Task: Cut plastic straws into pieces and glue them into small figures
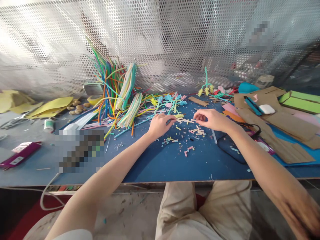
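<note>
My left hand (162,124) is pinched, its fingertips beside a small heap of short pale pieces (183,120) that look cut from fuzzy craft stems. What sits between its fingers is too small to make out. Across the heap, my right hand (209,119) has its thumb and fingers closed at the end of a short pale piece (192,120). More cut pieces (199,131) lie just below the right hand. Behind both hands are blue fuzzy flower shapes (172,100) and a yellow one (154,101).
Bundles of coloured craft stems (127,88) stand at the back left before a perforated metal screen (185,43). Cardboard pieces (290,126), a teal pen-like tool (252,105) and a black cable (228,151) lie to the right. A purple box (21,154) is far left.
</note>
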Demonstrator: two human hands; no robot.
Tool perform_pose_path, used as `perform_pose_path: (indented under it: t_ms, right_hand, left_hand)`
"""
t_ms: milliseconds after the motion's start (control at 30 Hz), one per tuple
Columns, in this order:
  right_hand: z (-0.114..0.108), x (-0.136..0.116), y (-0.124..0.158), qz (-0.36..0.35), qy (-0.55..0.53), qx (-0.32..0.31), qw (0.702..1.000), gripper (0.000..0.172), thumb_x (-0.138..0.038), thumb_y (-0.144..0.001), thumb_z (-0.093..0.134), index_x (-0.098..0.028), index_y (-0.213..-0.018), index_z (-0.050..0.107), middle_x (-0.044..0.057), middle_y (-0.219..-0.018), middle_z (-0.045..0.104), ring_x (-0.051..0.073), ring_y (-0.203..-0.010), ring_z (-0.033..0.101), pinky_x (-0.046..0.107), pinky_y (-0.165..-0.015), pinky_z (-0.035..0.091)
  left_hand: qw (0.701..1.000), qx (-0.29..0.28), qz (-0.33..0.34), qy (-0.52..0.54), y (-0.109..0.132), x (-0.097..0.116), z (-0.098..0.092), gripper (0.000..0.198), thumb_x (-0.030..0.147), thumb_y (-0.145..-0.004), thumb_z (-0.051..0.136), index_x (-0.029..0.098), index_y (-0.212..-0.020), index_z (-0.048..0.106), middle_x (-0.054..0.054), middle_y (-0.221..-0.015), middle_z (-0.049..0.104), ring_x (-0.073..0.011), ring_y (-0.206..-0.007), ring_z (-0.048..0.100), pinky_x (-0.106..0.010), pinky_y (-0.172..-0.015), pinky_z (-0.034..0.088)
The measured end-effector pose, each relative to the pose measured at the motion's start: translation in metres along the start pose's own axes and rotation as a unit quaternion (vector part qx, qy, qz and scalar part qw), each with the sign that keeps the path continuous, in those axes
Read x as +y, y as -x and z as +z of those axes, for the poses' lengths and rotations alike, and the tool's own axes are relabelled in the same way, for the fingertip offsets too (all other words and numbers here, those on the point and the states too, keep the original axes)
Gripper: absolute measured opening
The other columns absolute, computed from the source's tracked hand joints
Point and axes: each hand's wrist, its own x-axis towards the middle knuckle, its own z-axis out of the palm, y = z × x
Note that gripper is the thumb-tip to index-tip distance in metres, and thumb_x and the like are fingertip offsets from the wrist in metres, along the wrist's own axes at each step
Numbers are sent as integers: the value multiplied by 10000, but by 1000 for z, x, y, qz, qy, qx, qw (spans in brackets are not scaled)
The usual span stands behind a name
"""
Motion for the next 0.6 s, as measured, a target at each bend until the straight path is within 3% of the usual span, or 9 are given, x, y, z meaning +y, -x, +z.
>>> perform_pose_path:
  t_ms: [200,400,600]
  right_hand:
    - [18,-11,-5,-17,4,128,992,242,-316,-972,555,-208,-985,771,76,-959,729,174,-758,635,334,-726,502]
    - [39,-22,-7,22,-61,133,989,226,-374,-964,609,-213,-923,762,45,-866,760,177,-725,656,335,-737,525]
    - [44,-30,-8,27,-75,129,988,286,-457,-949,625,-210,-875,749,51,-839,748,177,-715,641,330,-728,515]
  left_hand:
    - [998,-5,55,-10,1,2,-2,283,440,-1028,514,284,-1043,750,-16,-1010,783,-189,-874,666,-339,-797,452]
    - [996,-6,91,-23,2,10,-6,263,400,-1040,495,292,-1037,735,9,-1035,779,-183,-865,645,-344,-770,412]
    - [995,-5,95,-24,2,15,-9,285,406,-1043,479,282,-1041,736,-5,-1014,777,-186,-880,646,-353,-789,420]
